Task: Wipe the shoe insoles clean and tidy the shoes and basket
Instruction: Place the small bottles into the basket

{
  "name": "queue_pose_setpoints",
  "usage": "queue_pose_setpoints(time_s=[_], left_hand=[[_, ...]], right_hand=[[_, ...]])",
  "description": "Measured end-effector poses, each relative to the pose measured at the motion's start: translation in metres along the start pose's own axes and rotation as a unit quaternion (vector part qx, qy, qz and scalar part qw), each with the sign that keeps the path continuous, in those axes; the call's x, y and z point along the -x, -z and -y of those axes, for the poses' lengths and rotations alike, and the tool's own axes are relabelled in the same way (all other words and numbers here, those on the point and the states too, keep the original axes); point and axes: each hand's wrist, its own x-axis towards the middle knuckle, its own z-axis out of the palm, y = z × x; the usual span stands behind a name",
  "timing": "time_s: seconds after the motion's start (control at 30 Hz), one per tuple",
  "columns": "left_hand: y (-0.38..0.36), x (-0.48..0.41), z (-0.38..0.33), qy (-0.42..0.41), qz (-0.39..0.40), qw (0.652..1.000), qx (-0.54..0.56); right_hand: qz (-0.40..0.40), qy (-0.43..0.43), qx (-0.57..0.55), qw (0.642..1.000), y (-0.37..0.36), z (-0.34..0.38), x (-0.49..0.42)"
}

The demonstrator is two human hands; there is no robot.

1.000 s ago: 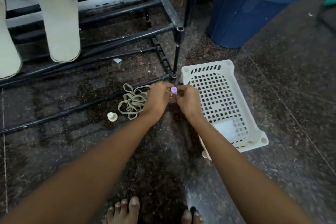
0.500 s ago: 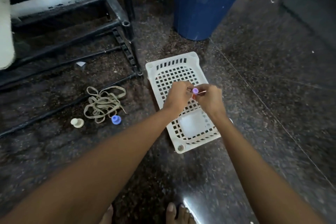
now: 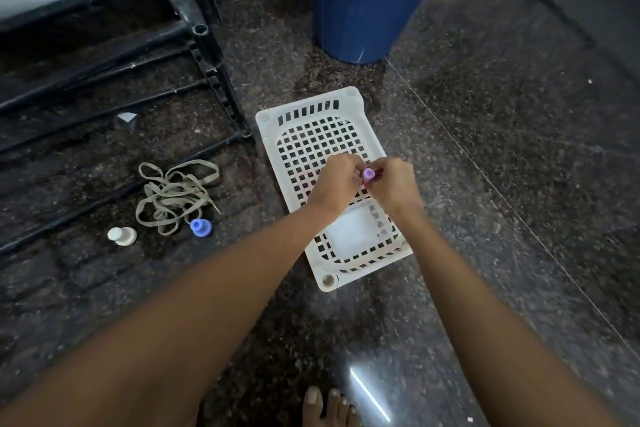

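1. i see both hands meet above the white basket [image 3: 312,107], over its middle part.
2. the left hand [image 3: 336,181] has its fingers curled, and it pinches a small purple piece [image 3: 368,173] at the fingertips.
3. the right hand [image 3: 394,184] is also curled and holds the same piece from the other side. a thin red part [image 3: 378,174] shows just beside the purple one, against the right fingers.
4. the two hands touch each other around this piece, so the piece lies exactly between them. what kind of thing it is, i cannot tell, it is too small.
5. the basket lies on the dark speckled floor [image 3: 485,191], with one short end toward the person and the other toward a blue bucket [image 3: 367,7]. whether the hands touch the basket or only hang over it, i cannot tell.
6. to the left of the basket, well apart from the hands, a bundle of beige laces [image 3: 175,196] lies loose on the floor.
7. a blue cap [image 3: 201,228] touches the near edge of the laces, and a white cap [image 3: 121,236] stands near it, further left.
8. a black metal rack [image 3: 207,55] stands behind the laces, and its corner foot is just beside the far left corner of the basket.
9. bare toes [image 3: 327,406] show at the bottom edge.
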Motion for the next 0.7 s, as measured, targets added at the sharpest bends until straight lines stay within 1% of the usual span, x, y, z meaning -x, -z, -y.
queue_pose_setpoints(time_s=[0.07,0.17,0.27,0.33,0.43,0.53,0.7], left_hand=[[0.002,0.002,0.001,0.003,-0.004,1.000,0.002],[0.008,0.009,0.004,0.007,-0.030,0.999,0.010],[0.021,0.016,0.008,0.010,-0.053,0.998,0.017],[0.035,0.021,0.011,0.013,-0.068,0.997,0.023],[0.061,0.032,0.018,0.022,-0.110,0.993,0.034],[0.087,0.049,0.038,0.036,-0.141,0.989,0.007],[0.125,0.082,0.085,0.086,-0.165,0.983,-0.011]], right_hand=[[-0.007,-0.006,0.010,1.000,0.002,0.003,0.000],[-0.043,-0.012,0.034,0.998,0.009,0.016,0.005],[-0.072,-0.012,0.017,0.997,0.013,0.036,0.012],[-0.073,0.007,-0.001,0.997,0.011,0.052,0.018],[-0.036,0.059,-0.050,0.996,-0.003,0.078,0.031],[0.010,0.104,-0.077,0.992,-0.027,0.100,0.043],[0.088,0.117,-0.077,0.986,-0.085,0.120,0.056]])
